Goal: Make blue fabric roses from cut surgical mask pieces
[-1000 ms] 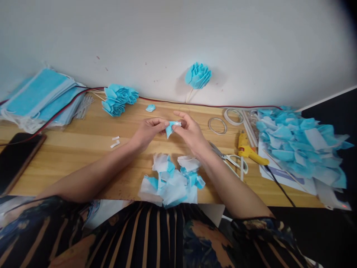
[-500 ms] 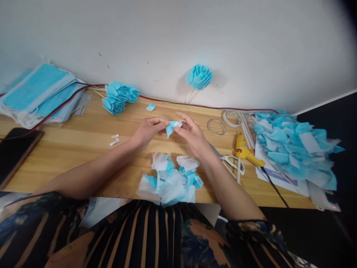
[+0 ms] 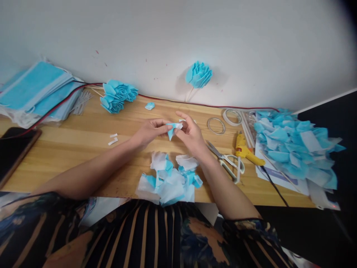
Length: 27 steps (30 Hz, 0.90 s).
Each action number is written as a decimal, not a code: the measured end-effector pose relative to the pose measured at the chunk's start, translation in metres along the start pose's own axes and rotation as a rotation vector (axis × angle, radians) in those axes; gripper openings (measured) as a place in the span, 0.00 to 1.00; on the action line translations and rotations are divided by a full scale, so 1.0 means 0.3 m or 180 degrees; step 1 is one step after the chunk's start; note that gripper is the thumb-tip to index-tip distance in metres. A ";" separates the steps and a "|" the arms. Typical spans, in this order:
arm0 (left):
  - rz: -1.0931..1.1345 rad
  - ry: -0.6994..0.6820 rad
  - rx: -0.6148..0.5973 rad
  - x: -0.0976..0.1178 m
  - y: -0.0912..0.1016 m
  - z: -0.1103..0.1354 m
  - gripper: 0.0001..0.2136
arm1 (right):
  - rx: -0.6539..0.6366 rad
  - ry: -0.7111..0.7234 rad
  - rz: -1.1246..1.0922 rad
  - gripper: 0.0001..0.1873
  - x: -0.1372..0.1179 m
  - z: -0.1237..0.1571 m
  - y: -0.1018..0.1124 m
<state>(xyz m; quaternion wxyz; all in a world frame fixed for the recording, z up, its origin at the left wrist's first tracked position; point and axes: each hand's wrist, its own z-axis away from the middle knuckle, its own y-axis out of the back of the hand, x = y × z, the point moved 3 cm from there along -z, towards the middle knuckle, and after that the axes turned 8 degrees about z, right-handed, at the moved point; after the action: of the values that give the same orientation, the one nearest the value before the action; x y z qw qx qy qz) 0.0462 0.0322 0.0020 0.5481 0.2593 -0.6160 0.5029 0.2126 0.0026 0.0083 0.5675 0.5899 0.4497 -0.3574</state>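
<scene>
Both my hands meet above the middle of the wooden table [image 3: 83,149]. My left hand [image 3: 149,132] and my right hand [image 3: 189,136] each pinch a small folded blue and white fabric piece [image 3: 172,128] held between them, fingers closed on it. Just below my wrists lies a small heap of blue and white cut pieces [image 3: 170,178] near the table's front edge.
Blue fabric flowers [image 3: 115,96] lie at the back; another flower [image 3: 198,74] leans on the wall. A stack of blue face masks [image 3: 36,91] sits far left by a dark phone [image 3: 13,150]. Right of my hands: tape rings [image 3: 216,125], scissors [image 3: 227,162], yellow glue gun [image 3: 247,152], big pile of cut pieces [image 3: 295,147].
My hands stay together on the small fabric piece, with only slight finger shifts. The view has drifted a little.
</scene>
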 end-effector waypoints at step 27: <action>0.0817 0.0074 0.0072 -0.001 0.011 -0.007 0.17 | 0.1062 0.2269 0.2291 0.05 -0.045 0.037 0.006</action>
<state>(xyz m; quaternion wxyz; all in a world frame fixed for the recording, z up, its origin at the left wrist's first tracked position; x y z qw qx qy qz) 0.0443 0.0352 0.0003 0.4834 0.1786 -0.6320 0.5788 0.2106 -0.0100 0.0203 0.3647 0.8740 0.3208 0.0159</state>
